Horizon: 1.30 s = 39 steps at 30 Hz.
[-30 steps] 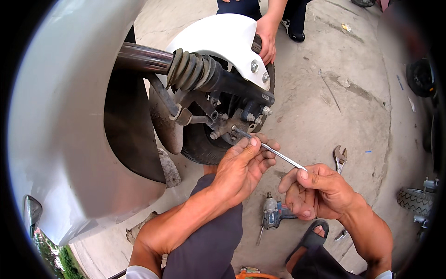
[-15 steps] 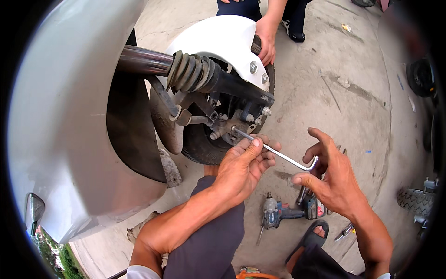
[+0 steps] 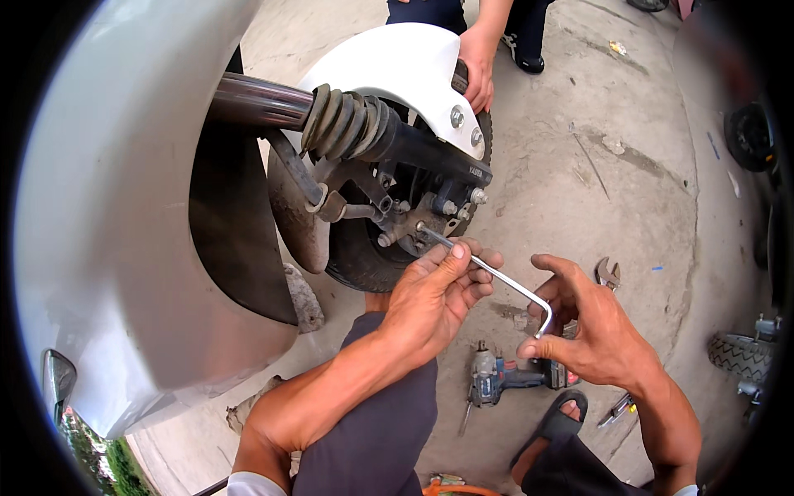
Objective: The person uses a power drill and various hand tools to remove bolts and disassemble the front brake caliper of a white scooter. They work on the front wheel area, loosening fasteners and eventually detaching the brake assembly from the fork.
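Note:
A silver L-shaped hex key [image 3: 517, 285] has its long end in a bolt on the brake caliper [image 3: 409, 227] beside the wheel. My left hand [image 3: 438, 289] pinches its shaft between thumb and fingers. Around the short bent end, my right hand [image 3: 591, 322] is open, thumb and forefinger spread; its thumb lies close to the tip, and I cannot tell whether it touches. Above the caliper runs a black fork leg [image 3: 430, 153] with a ribbed rubber boot [image 3: 343, 124]. A co-worker's hand [image 3: 477, 70] rests on the tire by the white fender [image 3: 380, 58].
A cordless impact wrench [image 3: 504, 376] lies on the concrete below my hands. An adjustable wrench [image 3: 608, 273] lies beyond my right hand. The silver-grey body panel [image 3: 141, 223] fills the left side. My sandalled foot [image 3: 554, 426] is at lower right, with screwdrivers [image 3: 616, 409] near it.
The hex key's bent end has swung from pointing up to pointing down. My right hand has shifted slightly down and left, uncovering the adjustable wrench. My left hand keeps its pinch.

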Available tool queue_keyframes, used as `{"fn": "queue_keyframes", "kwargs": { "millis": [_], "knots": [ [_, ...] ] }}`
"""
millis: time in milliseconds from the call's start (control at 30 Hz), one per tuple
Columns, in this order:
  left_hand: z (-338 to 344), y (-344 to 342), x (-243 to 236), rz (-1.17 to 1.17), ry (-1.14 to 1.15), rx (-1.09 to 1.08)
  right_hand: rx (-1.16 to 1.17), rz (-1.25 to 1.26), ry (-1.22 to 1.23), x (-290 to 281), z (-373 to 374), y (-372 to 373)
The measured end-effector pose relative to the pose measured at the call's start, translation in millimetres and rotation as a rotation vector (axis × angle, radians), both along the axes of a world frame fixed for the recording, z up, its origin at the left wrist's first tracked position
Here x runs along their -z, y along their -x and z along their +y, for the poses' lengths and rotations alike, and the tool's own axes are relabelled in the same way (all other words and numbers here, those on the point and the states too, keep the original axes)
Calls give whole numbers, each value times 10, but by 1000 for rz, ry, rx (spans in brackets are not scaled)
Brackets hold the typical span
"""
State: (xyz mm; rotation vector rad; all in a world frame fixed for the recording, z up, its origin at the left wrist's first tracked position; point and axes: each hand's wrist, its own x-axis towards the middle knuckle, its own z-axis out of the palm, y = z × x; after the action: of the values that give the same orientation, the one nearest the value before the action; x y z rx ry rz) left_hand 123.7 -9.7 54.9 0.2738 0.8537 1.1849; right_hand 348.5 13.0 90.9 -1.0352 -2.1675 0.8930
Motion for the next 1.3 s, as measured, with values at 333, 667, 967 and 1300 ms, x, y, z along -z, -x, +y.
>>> {"fn": "queue_keyframes", "kwargs": {
  "millis": [333, 667, 967, 1300],
  "knots": [
    [17, -67, -62, 13, 21, -12, -82, -235, 146, 64, 2, -14],
    [36, -103, -29, 35, 10, 16, 96, 276, 982, -37, 43, -134],
    [96, -160, -74, 61, 31, 1, -46, 71, -26, 28, 5, -77],
    [75, -145, -120, 48, 56, -45, -80, -319, -443, 93, 39, -109]
  ]
}}
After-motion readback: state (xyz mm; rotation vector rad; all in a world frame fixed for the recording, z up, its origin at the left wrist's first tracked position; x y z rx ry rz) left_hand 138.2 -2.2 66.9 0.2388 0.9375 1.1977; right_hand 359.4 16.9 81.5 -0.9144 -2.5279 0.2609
